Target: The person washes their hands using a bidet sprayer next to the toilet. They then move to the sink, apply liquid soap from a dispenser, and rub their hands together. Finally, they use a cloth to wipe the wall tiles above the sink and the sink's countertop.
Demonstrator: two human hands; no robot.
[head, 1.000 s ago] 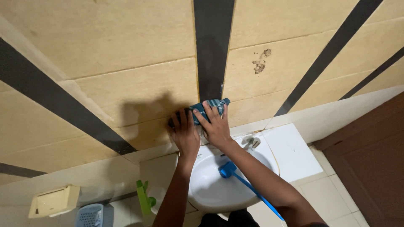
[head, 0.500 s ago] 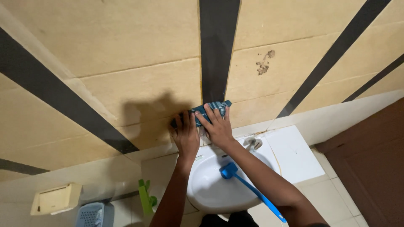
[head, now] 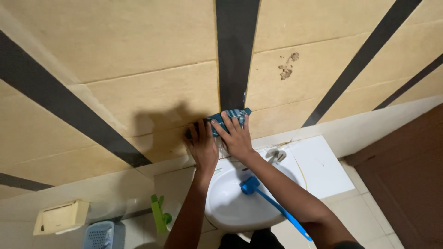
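Both my hands press against the beige tiled wall (head: pixel 152 97) just above a white washbasin (head: pixel 230 207). My right hand (head: pixel 235 136) lies flat on a blue-green striped cloth (head: pixel 230 117), holding it against the wall at the foot of a black tile stripe (head: pixel 235 50). My left hand (head: pixel 202 145) rests beside it on the wall, fingers spread, its fingertips touching the cloth's left end. A blue long-handled brush (head: pixel 270 203) lies in the basin under my right forearm.
A metal tap (head: pixel 277 156) sits on the basin's rim. A brown stain (head: pixel 287 67) marks the wall upper right. Lower left are a beige wall holder (head: pixel 60 216), a pale blue basket (head: pixel 99 235) and a green brush (head: pixel 159 214). A brown door (head: pixel 406 175) stands right.
The view has shifted slightly. My hands and the cloth stay at about the same spot on the wall, with only small movement.
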